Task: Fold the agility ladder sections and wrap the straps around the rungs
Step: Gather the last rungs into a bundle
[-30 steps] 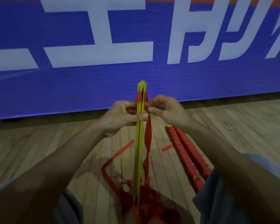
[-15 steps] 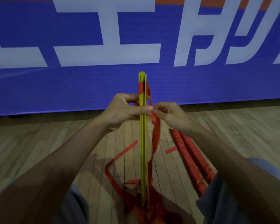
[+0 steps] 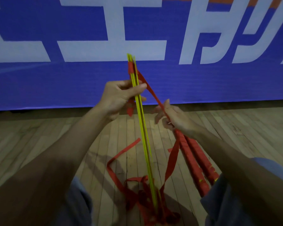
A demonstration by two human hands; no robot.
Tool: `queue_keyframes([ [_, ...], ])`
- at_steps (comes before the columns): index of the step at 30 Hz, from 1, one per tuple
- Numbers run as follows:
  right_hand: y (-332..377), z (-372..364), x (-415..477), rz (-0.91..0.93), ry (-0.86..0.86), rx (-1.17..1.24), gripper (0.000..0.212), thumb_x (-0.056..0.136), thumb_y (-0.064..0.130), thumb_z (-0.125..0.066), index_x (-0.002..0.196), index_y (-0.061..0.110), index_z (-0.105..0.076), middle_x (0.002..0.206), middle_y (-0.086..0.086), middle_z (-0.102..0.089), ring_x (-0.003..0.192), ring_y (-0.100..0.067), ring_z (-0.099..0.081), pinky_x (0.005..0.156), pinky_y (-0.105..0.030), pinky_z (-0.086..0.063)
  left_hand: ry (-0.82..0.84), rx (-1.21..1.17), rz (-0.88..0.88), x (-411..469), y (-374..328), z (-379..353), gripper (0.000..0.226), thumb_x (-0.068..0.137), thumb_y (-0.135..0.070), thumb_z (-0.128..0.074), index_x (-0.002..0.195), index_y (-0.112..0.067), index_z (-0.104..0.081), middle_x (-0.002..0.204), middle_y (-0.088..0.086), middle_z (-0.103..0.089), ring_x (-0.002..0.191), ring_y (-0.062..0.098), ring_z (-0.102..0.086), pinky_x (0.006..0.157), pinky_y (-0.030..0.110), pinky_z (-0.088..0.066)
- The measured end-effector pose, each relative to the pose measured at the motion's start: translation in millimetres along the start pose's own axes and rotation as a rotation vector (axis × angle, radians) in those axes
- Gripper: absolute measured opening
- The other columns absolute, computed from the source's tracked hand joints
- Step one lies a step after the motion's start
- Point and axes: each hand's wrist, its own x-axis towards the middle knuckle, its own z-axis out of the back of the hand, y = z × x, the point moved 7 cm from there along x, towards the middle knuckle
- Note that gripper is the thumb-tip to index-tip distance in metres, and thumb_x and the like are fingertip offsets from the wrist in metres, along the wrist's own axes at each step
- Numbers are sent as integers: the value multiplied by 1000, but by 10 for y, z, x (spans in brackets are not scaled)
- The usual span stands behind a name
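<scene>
Wrapping is at an early stage, I think: the rungs [image 3: 143,137] stand folded together on the floor [image 3: 55,132], left hand [image 3: 119,97] clamped round them under one red turn. Right hand [image 3: 173,118] pinches the strap [image 3: 151,91], taut to the right. Loose strap below is too dark to follow. Two wrapped bundles [image 3: 189,158] lie right.

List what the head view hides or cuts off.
Head view:
rungs: lower ends lost in the dim strap tangle
bundles: near ends behind the right leg
banner: lettering cut by the top edge
left hand: fingers partly behind the rungs
</scene>
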Motion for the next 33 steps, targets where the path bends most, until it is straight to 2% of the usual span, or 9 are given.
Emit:
queue_keyframes([
  [3,-97,-376,-102,-56,307,-207,47,88,57,-58,119,21,-58,102,-5,-71,55,-12,-56,45,-19,-38,-108,-63,-18,65,-6,122,5,83,-14,-73,84,-15,-69,71,-1,-68,63,15,-72,54,26,-55],
  [5,-140,-517,-131,-34,362,-397,43,83,44,-73,115,21,-56,100,-2,-70,66,-5,-62,55,-19,-47,-173,-74,-34,98,21,175,8,81,-16,-76,82,-17,-68,70,-3,-67,64,13,-70,55,25,-54],
  [10,-160,-479,-77,24,253,-540,13,94,25,-59,106,25,-52,92,2,-66,82,-3,-60,70,-21,-45,-161,-119,-59,144,117,79,11,88,-24,-69,94,-16,-65,80,-1,-66,78,16,-70,67,27,-57],
  [13,-168,-289,3,9,151,-479,11,96,14,-51,101,24,-54,104,-1,-63,89,-5,-57,82,-27,-49,-138,-109,-18,141,199,-27,13,98,-28,-55,99,-16,-58,94,3,-62,85,17,-68,79,30,-57],
  [16,-81,10,106,70,-55,-376,13,94,12,-50,92,18,-61,102,1,-59,92,-11,-57,85,-31,-44,-93,86,141,82,430,-134,15,97,-12,-51,111,-13,-55,107,10,-63,94,22,-67,83,37,-54],
  [19,-13,305,142,88,-234,-257,18,93,5,-48,96,10,-65,102,-1,-63,84,-7,-59,79,-27,-44,175,398,246,-76,691,-392,42,91,-11,-60,132,-12,-50,118,8,-63,106,19,-62,89,36,-50],
  [22,92,517,127,94,-342,-159,28,91,8,-48,71,15,-66,113,-1,-60,68,6,-55,66,-20,-41,468,614,281,-313,933,-683,64,88,-27,-70,143,-14,-39,127,3,-55,114,16,-58,90,27,-46],
  [28,119,683,102,64,-436,24,28,94,15,-46,70,18,-61,105,-10,-66,73,-7,-53,70,-31,-39,438,688,122,-489,1075,-888,57,85,-23,-73,132,-16,-42,93,-10,-51,80,4,-57,69,14,-48],
  [33,156,683,61,27,-434,92,20,99,31,-53,87,18,-63,80,5,-71,72,5,-59,83,-29,-45,459,508,154,-531,1038,-895,47,85,-19,-74,127,-15,-53,104,5,-57,81,20,-67,75,40,-60],
])
